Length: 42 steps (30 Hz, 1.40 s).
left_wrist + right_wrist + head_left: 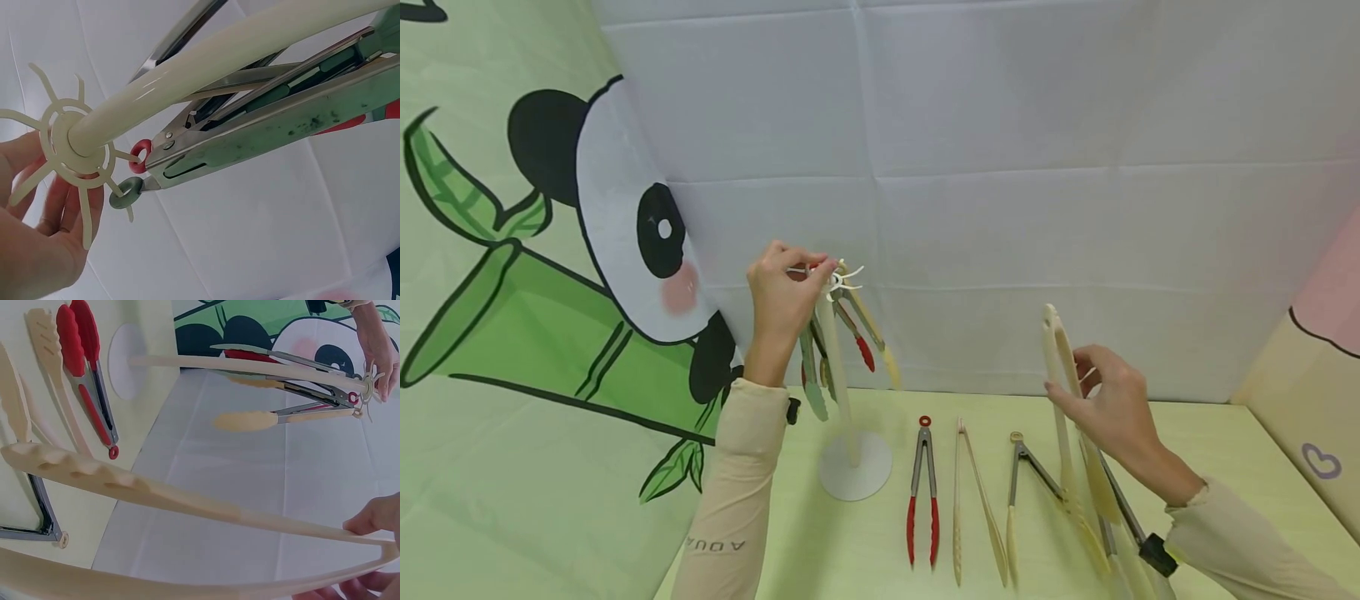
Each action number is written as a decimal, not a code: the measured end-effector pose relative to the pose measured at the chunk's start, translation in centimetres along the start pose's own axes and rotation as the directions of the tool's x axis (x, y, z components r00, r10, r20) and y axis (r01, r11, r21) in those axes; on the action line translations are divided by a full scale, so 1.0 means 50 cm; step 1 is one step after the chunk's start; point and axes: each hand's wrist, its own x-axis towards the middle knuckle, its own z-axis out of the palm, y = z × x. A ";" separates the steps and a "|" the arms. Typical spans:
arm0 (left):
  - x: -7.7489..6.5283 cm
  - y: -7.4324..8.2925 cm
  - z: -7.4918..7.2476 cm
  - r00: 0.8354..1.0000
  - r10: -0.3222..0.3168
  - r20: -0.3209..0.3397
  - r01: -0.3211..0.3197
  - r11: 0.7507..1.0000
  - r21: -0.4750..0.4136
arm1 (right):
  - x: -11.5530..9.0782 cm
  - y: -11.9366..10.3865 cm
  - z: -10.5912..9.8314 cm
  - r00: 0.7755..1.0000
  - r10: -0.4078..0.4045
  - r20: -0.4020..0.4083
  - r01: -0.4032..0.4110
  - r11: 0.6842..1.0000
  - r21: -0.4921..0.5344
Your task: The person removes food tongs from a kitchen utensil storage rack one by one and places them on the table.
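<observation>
My left hand (781, 287) pinches the hooked crown at the top of a cream rack stand (833, 350). In the left wrist view its curled fingers sit behind the crown's ring of hooks (78, 178). Green tongs (269, 137) hang there by their loop, beside a red loop (140, 156). Red-tipped tongs (865, 354) and yellow-tipped tongs (891, 367) also hang from the stand. My right hand (1116, 404) grips cream one-piece tongs (1049, 337) near their joined end, thumb on one arm and fingers on the other. Their scalloped tips (94, 475) point down over the table.
On the pale table (880, 575) lie red-tipped tongs (912, 529), slim cream tongs (957, 517) and yellow-tipped tongs (1012, 533), with more partly hidden under my right hand. The stand's round base (865, 479) rests left of them. A white cloth (1000, 233) hangs behind.
</observation>
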 end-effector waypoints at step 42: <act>0.007 0.019 0.007 0.999 -0.001 -0.032 0.006 0.986 0.167 | -0.080 0.110 -0.082 0.976 0.190 0.105 -0.168 0.968 -0.187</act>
